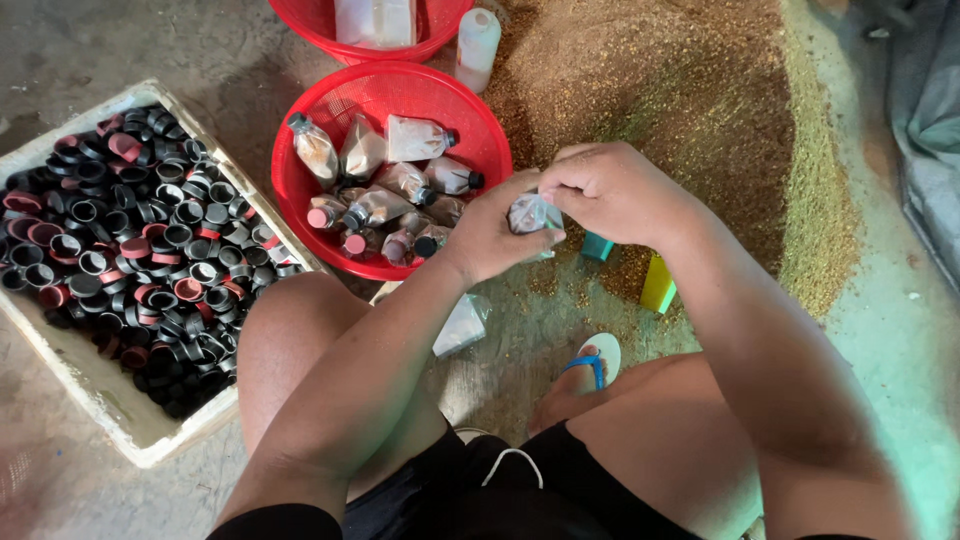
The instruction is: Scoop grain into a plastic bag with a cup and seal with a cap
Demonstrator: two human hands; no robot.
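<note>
At frame centre, the left hand point(492, 235) and right hand point(610, 192) both grip 1 small bottle point(532, 213). A red basket point(470, 130) of capped bottles sits just left.

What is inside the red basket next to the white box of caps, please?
The red basket holds small capped bottles of brownish powder, lying piled on their sides with black or pink caps. The left hand covers its near right rim, and lower bottles are hidden under the pile.
</note>
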